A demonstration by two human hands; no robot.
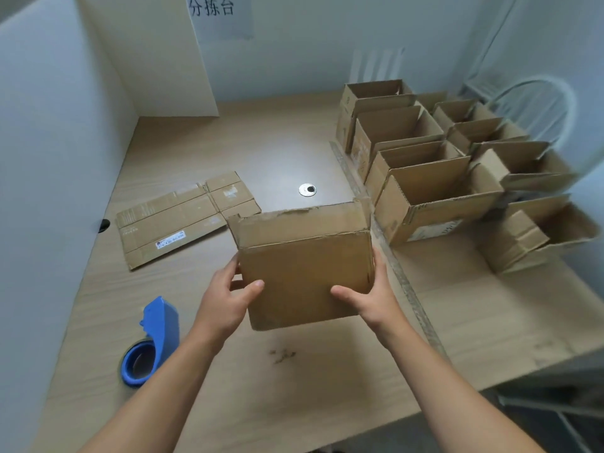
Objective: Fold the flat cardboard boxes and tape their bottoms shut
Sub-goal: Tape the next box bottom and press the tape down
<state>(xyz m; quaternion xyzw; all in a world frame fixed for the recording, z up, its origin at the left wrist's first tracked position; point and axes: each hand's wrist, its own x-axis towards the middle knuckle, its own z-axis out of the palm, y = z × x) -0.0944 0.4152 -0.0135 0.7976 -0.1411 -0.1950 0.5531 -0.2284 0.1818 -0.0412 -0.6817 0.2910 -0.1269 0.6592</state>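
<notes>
The left hand [228, 300] and right hand [371, 297] clamp opposite sides of a cardboard box [304, 276] held over the table [261, 142]. Open-topped boxes [438, 215] crowd the right side, visible insides bare. A flat box [183, 220] lies left.

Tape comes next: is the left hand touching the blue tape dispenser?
Apart. Head view shows bare table between left hand and tape dispenser; the hand holds the box.
</notes>
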